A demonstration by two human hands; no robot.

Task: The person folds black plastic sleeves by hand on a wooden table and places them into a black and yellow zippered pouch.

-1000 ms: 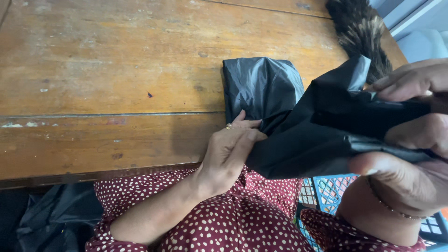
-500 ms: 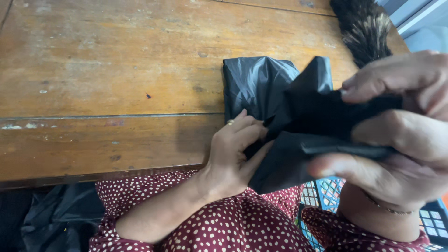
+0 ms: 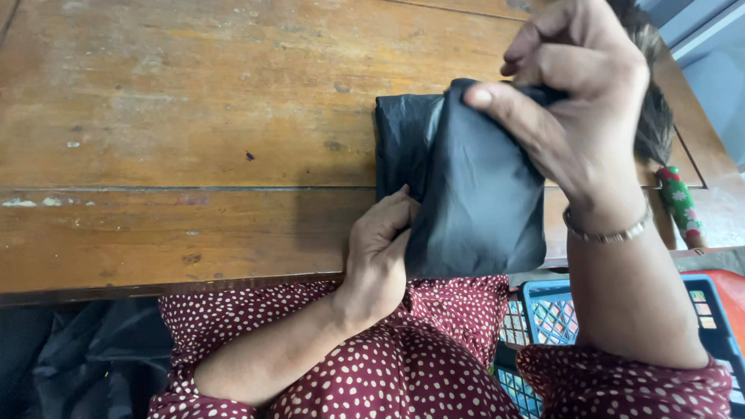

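Black plastic bag (image 3: 481, 202): glossy, creased, folded flat into a rough rectangle, held over the wooden table (image 3: 194, 116) edge. Right hand (image 3: 582, 93) pinches its top corner; left hand (image 3: 380, 248) grips its lower left edge.

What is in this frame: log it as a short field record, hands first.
left hand: grips the lower left edge of the black plastic bag
right hand: raised, pinches the bag's top edge
folded black bag: lies flat on the wooden table, partly behind the held one
brush: dark bristles, patterned handle, at the table's right edge
blue crate: below the table, right
clothing: dark red, white dots
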